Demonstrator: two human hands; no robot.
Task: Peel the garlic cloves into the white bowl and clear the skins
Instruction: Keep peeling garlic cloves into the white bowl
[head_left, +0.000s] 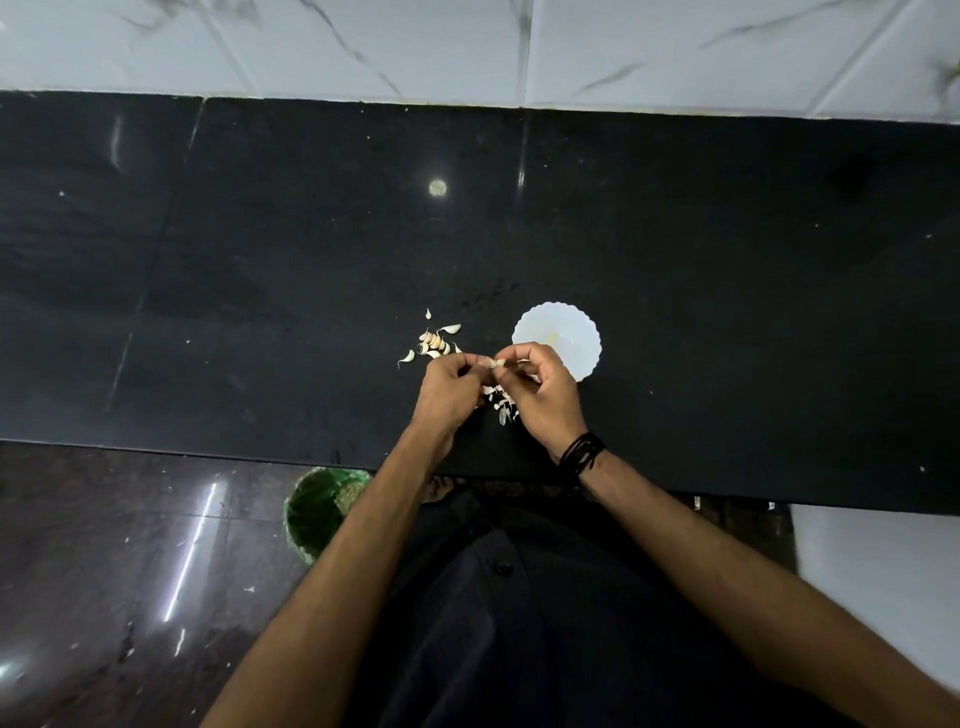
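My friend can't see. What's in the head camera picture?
Two hands, left hand and right hand, pinch one garlic clove over a black counter. Unpeeled cloves lie left, a white bowl right, skins underneath.

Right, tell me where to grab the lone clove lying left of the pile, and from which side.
Pinch the lone clove across its plump body from above, not by its thin curled tail. It lies flat on the black counter, apart from the pile, so fingers can probably close on both sides.
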